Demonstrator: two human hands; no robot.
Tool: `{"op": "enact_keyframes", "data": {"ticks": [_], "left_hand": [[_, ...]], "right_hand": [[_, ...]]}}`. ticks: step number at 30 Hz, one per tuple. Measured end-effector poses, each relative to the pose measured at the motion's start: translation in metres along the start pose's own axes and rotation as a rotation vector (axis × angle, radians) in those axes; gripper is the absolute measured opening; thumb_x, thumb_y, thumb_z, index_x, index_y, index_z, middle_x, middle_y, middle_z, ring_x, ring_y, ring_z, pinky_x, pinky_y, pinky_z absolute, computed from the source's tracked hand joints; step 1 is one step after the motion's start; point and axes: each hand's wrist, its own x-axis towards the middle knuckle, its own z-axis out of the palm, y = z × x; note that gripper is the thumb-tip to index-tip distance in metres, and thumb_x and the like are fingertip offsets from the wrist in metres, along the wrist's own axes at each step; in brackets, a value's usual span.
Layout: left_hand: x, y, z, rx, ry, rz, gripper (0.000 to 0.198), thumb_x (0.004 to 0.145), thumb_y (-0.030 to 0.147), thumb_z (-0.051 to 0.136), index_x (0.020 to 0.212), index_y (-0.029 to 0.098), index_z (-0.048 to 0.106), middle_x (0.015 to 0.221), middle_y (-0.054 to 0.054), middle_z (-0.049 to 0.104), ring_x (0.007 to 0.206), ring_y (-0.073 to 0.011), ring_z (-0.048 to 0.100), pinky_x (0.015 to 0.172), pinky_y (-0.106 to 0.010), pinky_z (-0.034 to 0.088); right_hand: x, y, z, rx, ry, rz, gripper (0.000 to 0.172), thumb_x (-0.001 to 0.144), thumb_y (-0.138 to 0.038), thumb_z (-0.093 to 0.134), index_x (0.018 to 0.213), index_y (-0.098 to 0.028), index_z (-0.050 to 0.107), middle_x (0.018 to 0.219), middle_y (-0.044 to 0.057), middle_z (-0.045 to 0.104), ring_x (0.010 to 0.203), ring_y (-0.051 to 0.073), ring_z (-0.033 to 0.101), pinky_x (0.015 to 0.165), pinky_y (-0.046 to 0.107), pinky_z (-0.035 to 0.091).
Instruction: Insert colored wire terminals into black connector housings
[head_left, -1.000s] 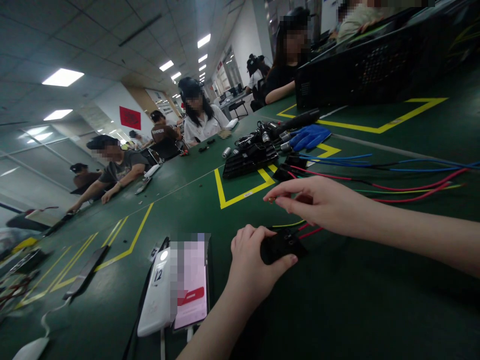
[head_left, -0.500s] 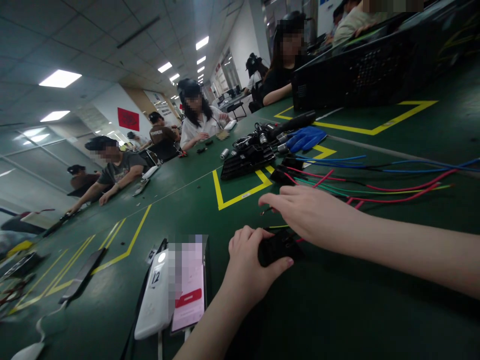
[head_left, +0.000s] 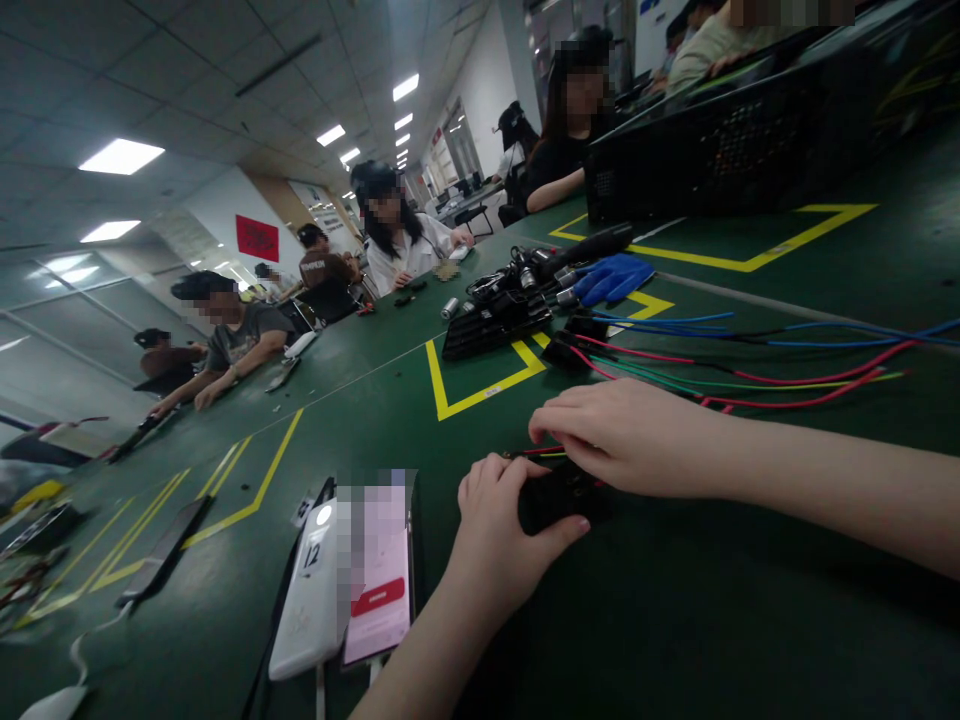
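At my remote station, I watch the left hand (head_left: 499, 530) clench a black connector block (head_left: 551, 500), thumb along its near side and fingers curled over its left end. It pins the block flat on the green table mat (head_left: 675, 620), just right of a phone (head_left: 379, 570). The grip appears meant to keep the block steady under the right hand (head_left: 622, 435), which arches over its top with fingers bent down. I cannot tell whether they pinch the thin wire ends (head_left: 536, 452) showing at the block's far side.

Long coloured wires (head_left: 750, 380) lie fanned out behind the right wrist, seemingly kept within reach. A blue glove (head_left: 615, 275) rests farther back. The only legible writing is "12" on a sticker on the white power bank (head_left: 311, 600) beside the phone. The phone's screen is blurred, and the red wall poster (head_left: 257, 238) is too small to read.
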Motion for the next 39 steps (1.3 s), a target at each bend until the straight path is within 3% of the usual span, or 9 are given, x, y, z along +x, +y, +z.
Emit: {"op": "enact_keyframes", "data": {"ticks": [3,5,12,17,23,30,39], "left_hand": [[-0.001,0.000,0.000,-0.010,-0.007,-0.008,0.033,0.081,0.035,0.081,0.107,0.024,0.064,0.111,-0.005,0.060,0.111,-0.0306,0.053,0.101,-0.047,0.039],[-0.001,0.000,-0.001,-0.019,-0.013,-0.007,0.034,0.081,0.035,0.081,0.108,0.025,0.064,0.111,-0.005,0.059,0.112,-0.0305,0.053,0.100,-0.047,0.039],[-0.003,0.000,-0.005,-0.021,-0.039,-0.007,0.031,0.080,0.034,0.078,0.105,0.024,0.062,0.110,-0.006,0.059,0.108,-0.0297,0.053,0.099,-0.047,0.040],[-0.001,-0.003,-0.002,-0.012,0.002,0.019,0.032,0.079,0.038,0.078,0.103,0.024,0.062,0.109,-0.006,0.058,0.109,-0.0300,0.053,0.101,-0.050,0.038],[0.001,-0.005,0.000,-0.037,-0.011,-0.003,0.036,0.080,0.037,0.079,0.111,0.026,0.064,0.111,-0.005,0.057,0.113,-0.0303,0.053,0.105,-0.050,0.037],[0.000,-0.003,-0.002,-0.069,-0.003,0.003,0.033,0.079,0.034,0.079,0.108,0.026,0.065,0.115,-0.005,0.060,0.115,-0.0300,0.053,0.103,-0.048,0.039],[0.000,-0.002,-0.004,-0.028,-0.015,-0.009,0.034,0.080,0.040,0.079,0.109,0.027,0.065,0.112,-0.004,0.060,0.113,-0.0310,0.053,0.103,-0.050,0.038]], "right_hand": [[-0.003,-0.001,-0.015,-0.033,-0.191,0.063,0.017,0.088,-0.024,0.051,0.085,-0.022,0.067,0.075,0.003,0.066,0.065,0.019,0.058,0.059,0.033,0.037],[-0.005,-0.001,-0.022,-0.060,-0.273,0.074,0.019,0.087,-0.030,0.053,0.075,-0.022,0.066,0.067,0.002,0.064,0.059,0.019,0.054,0.057,0.032,0.034],[-0.008,-0.002,-0.019,-0.059,-0.372,0.048,0.027,0.092,-0.032,0.047,0.079,-0.022,0.069,0.075,0.004,0.069,0.064,0.020,0.058,0.062,0.034,0.036],[-0.007,-0.001,-0.014,0.055,-0.394,0.057,0.030,0.096,-0.033,0.042,0.089,-0.022,0.069,0.085,0.006,0.071,0.073,0.021,0.063,0.066,0.035,0.040],[-0.006,-0.006,-0.010,0.028,-0.343,0.087,0.028,0.098,-0.027,0.043,0.097,-0.020,0.070,0.096,0.008,0.073,0.085,0.024,0.067,0.072,0.036,0.043],[-0.005,-0.011,-0.012,-0.058,-0.358,0.120,0.027,0.099,-0.027,0.044,0.097,-0.021,0.071,0.093,0.008,0.074,0.080,0.024,0.067,0.069,0.036,0.042],[-0.003,-0.001,-0.012,0.090,-0.401,0.127,0.030,0.097,-0.033,0.041,0.093,-0.023,0.070,0.085,0.005,0.072,0.071,0.021,0.063,0.062,0.033,0.038]]}}
